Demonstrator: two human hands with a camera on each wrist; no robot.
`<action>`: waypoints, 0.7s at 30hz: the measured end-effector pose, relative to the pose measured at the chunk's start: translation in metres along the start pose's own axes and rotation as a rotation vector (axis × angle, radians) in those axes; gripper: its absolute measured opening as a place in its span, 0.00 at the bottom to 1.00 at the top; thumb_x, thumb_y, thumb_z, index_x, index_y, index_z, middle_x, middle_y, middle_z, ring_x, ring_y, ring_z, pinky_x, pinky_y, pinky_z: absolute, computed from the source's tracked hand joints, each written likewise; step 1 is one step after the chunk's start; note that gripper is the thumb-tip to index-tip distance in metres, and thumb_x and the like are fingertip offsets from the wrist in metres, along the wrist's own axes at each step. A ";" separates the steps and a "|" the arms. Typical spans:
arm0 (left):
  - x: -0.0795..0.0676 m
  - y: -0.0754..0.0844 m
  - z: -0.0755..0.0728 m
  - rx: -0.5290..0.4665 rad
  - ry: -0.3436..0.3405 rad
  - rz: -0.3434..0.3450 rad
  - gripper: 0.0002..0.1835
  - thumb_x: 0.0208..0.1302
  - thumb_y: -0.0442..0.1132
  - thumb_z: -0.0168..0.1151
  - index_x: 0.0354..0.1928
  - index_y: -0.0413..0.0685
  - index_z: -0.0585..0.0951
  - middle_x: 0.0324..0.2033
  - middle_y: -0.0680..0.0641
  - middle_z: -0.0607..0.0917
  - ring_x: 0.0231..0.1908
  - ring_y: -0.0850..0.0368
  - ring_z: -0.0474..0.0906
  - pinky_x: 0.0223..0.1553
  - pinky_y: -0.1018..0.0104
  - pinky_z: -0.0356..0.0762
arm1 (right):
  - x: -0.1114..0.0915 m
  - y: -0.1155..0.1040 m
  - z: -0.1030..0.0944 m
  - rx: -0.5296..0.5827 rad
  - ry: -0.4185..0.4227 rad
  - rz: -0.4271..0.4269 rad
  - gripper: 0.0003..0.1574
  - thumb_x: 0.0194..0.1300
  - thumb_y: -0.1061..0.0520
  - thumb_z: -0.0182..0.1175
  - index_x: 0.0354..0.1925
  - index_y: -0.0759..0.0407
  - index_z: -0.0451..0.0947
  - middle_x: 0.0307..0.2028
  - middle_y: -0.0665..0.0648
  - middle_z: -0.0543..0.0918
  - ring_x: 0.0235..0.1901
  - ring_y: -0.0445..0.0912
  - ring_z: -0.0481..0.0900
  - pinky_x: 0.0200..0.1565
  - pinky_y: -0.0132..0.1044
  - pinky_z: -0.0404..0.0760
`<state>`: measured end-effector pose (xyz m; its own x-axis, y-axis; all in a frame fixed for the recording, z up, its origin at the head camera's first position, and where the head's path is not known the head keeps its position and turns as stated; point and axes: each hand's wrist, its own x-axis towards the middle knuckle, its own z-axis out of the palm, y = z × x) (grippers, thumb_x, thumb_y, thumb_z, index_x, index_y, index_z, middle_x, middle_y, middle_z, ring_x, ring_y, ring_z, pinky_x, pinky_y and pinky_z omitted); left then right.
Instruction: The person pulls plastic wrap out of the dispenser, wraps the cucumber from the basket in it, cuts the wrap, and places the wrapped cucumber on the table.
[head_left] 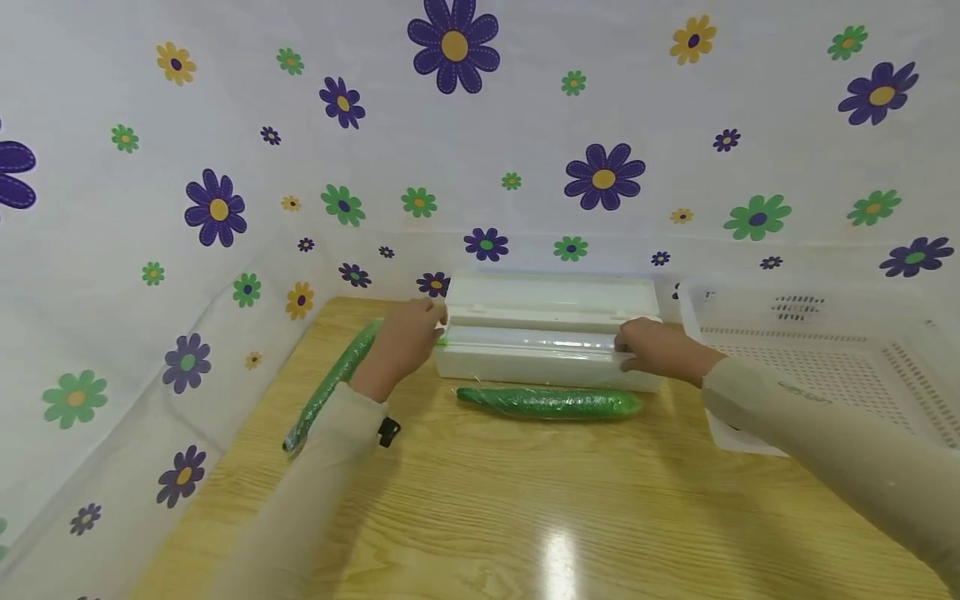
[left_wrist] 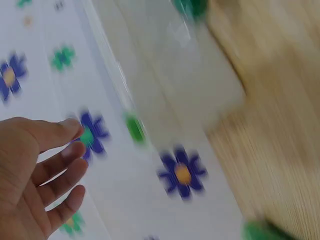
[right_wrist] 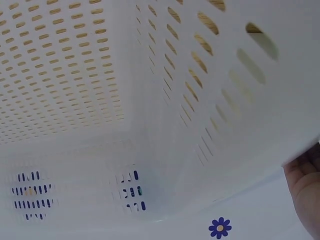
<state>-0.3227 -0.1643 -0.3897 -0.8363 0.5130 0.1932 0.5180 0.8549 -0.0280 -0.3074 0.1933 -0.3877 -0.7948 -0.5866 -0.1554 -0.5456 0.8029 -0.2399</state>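
Observation:
A white cling film box (head_left: 517,367) stands at the back of the table, its lid (head_left: 551,296) raised and a roll of cling film (head_left: 536,337) inside. At its left end, my left hand (head_left: 408,337) hovers beside a small green piece (left_wrist: 134,127), its fingers loosely bent with nothing between them in the left wrist view. My right hand (head_left: 656,346) grips the box's right end, fingers bent over the edge and thumb low at the front; the basket hides most of it in the right wrist view. A film-wrapped cucumber (head_left: 551,403) lies along the box's front.
Another wrapped cucumber (head_left: 330,387) lies slanted at the left, partly behind my left forearm. A white perforated basket (head_left: 693,312) stands at the right, under and beyond my right forearm. Flower-printed white sheeting (head_left: 525,125) closes off the back and left of the wooden table (head_left: 487,517).

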 end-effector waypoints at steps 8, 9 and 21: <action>-0.005 0.101 0.022 -0.009 -0.131 0.338 0.21 0.60 0.51 0.63 0.50 0.50 0.75 0.40 0.51 0.79 0.38 0.60 0.76 0.38 0.69 0.77 | -0.002 0.005 -0.003 0.033 0.030 0.021 0.17 0.53 0.60 0.68 0.41 0.67 0.81 0.38 0.62 0.84 0.40 0.53 0.82 0.45 0.43 0.82; -0.005 0.107 0.027 0.011 -0.166 0.356 0.23 0.59 0.54 0.62 0.52 0.50 0.74 0.41 0.52 0.78 0.37 0.60 0.75 0.36 0.69 0.76 | -0.002 0.005 -0.004 0.030 0.034 0.024 0.17 0.53 0.59 0.69 0.41 0.68 0.81 0.38 0.62 0.84 0.40 0.53 0.82 0.45 0.43 0.82; 0.004 0.117 0.059 0.186 -0.094 0.469 0.16 0.65 0.33 0.56 0.54 0.51 0.70 0.39 0.50 0.79 0.36 0.60 0.76 0.29 0.73 0.76 | -0.016 -0.003 -0.005 -0.006 0.023 0.101 0.39 0.50 0.53 0.71 0.57 0.70 0.71 0.51 0.67 0.79 0.51 0.59 0.78 0.54 0.51 0.76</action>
<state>-0.2763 -0.0574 -0.4501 -0.5382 0.8423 0.0295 0.8079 0.5255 -0.2667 -0.2940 0.2008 -0.3800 -0.8517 -0.5001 -0.1565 -0.4639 0.8584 -0.2188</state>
